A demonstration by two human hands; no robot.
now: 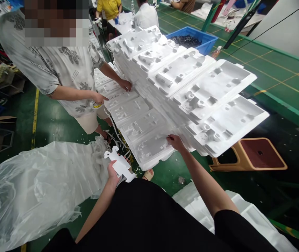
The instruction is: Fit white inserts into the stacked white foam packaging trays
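My left hand (113, 172) is closed round a white flat cut-out piece (120, 163) with rounded lobes, possibly a small stack, held low before my body. My right hand (175, 141) reaches forward to the nearest white foam tray (151, 143) of the lower row. Its fingers are pinched together at the tray's right part; what they grip, if anything, is hidden. Beside that row rises a tall stack of moulded white foam trays (214, 84) with recesses and round studs.
Across the lower row stands a co-worker (73, 77), both hands at the trays. A large clear plastic bag (39, 185) lies on the floor at left. A brown stool (262, 154) stands at right; behind the stack is a blue bin (204, 41) of small dark parts.
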